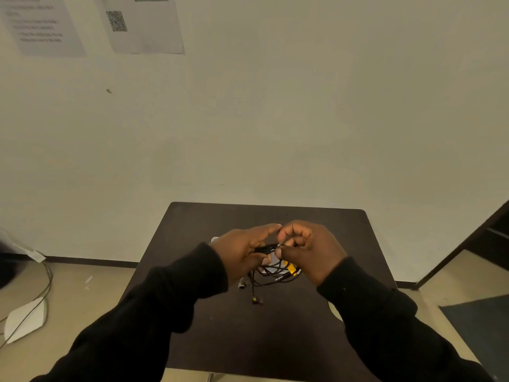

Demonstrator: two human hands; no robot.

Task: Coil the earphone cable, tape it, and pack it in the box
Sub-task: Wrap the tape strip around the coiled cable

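Observation:
A dark earphone cable (268,272) hangs in loose loops between my two hands, above the middle of the dark table (220,326). My left hand (242,250) grips a bundle of its strands. My right hand (311,252) pinches the cable right beside it, fingers curled. The earbuds (257,300) dangle below the loops, near the tabletop. Under the loops lies a pale box (272,264) with something yellow (292,268) on it, mostly hidden by my hands. A roll of tape (335,310) peeks out from under my right sleeve.
The small table stands against a plain wall with papers (143,23) pinned at the upper left. On the floor at the left lie cables (46,285) and a white flat object (24,318). A dark shelf unit (490,238) stands at the right.

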